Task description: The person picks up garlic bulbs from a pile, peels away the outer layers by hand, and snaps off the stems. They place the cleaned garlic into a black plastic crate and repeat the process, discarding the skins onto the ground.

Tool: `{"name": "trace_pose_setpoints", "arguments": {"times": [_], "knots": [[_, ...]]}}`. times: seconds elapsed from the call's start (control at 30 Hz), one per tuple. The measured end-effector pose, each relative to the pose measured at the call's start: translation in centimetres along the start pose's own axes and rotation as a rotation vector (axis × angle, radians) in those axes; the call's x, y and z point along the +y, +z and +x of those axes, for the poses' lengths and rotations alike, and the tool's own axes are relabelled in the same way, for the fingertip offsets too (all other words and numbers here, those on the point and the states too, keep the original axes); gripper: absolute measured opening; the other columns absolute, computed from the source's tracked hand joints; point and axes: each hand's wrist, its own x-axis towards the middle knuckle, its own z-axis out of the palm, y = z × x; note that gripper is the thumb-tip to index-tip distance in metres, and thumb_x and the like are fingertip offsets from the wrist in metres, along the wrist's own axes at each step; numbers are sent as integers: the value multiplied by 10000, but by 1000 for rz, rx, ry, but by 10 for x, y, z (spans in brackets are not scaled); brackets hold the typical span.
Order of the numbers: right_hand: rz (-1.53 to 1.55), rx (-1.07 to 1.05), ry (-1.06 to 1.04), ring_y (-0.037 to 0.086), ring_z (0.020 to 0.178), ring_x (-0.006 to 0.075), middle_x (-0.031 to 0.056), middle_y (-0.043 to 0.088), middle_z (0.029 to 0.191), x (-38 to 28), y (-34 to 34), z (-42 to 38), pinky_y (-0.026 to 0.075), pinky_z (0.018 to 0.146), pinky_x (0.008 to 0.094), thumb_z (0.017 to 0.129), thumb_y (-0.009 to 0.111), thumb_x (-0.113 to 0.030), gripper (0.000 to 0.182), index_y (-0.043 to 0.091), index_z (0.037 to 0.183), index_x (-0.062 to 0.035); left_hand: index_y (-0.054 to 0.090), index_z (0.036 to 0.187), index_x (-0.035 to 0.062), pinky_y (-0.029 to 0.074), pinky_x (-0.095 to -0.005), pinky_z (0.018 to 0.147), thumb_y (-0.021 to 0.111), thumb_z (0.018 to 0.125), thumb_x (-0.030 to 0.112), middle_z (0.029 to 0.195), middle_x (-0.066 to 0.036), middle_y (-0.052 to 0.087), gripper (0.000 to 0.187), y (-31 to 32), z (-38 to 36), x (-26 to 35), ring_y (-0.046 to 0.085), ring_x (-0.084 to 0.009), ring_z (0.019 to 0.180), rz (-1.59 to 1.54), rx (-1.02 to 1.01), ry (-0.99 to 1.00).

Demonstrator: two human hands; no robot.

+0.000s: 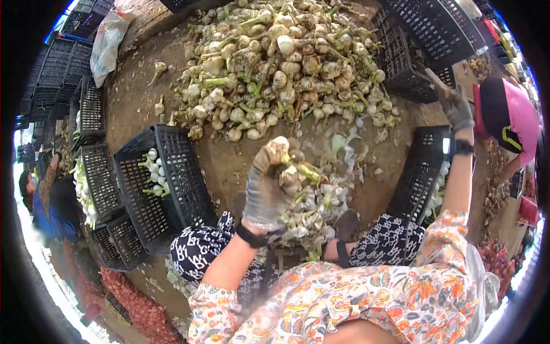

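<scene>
My left hand (264,186), in a grey glove with a brown palm, is closed around garlic bulbs (290,179), one of them up at the fingertips. Loose peelings and stems (321,215) lie below it, between my legs. Out to the right, my right hand (456,109) is gloved too and closed, beside the tilted black crates. A thin, pale, long thing (436,81) sticks out from its fingers; what it is I cannot make out. Ahead lies a large heap of untrimmed garlic (286,74).
Black crates holding white garlic stand at the left (146,198) and right (417,172). More crates (63,63) and a white sack (109,46) are at the upper left. One person in pink (518,114) bends at the right; another in blue (51,200) is at the left.
</scene>
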Motion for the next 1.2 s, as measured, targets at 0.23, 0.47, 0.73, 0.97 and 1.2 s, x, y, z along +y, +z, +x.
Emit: {"name": "trace_pose_setpoints", "arguments": {"times": [0.23, 0.47, 0.73, 0.97, 1.2], "knots": [[-154, -378, -256, 468, 721, 95, 59, 491, 987, 188, 61, -132, 435, 687, 252, 849, 480, -143, 528, 271, 1315, -8, 450, 1187, -9, 421, -205, 502, 608, 820, 294, 984, -96, 571, 502, 15, -16, -10, 520, -77, 603, 380, 2, 89], [-811, -66, -302, 514, 656, 90, 32, 549, 846, 240, 70, -109, 413, 464, 241, 838, 578, -207, 411, 472, 1198, -39, 420, 1232, 0, 470, -265, 824, 730, 691, 42, 1063, -67, 545, 626, -8, -2, -30, 537, -136, 938, 949, -56, 475], [-1848, -514, -843, 600, 750, 264, 145, 585, 903, 303, 94, -161, 482, 645, 332, 750, 612, -101, 445, 464, 1167, -47, 540, 1049, -10, 474, -253, 724, 746, 688, 152, 891, -48, 615, 446, -21, -6, -32, 566, -106, 792, 1422, 110, 455], [-2126, -486, -634, 582, 628, 316, 125, 579, 664, 322, 98, -165, 471, 558, 368, 736, 645, -246, 323, 534, 974, -59, 570, 850, 1, 457, -346, 622, 679, 665, 198, 729, -119, 585, 292, -48, -1, -34, 565, -268, 681, 1955, 81, 664], [-2141, -484, -734, 572, 598, 306, 105, 566, 643, 338, 86, -160, 459, 527, 380, 749, 632, -257, 252, 524, 886, -75, 540, 1030, 25, 475, -313, 711, 627, 756, 247, 900, -104, 617, 363, -35, -8, -40, 594, -219, 825, 1278, -8, 352]]}}
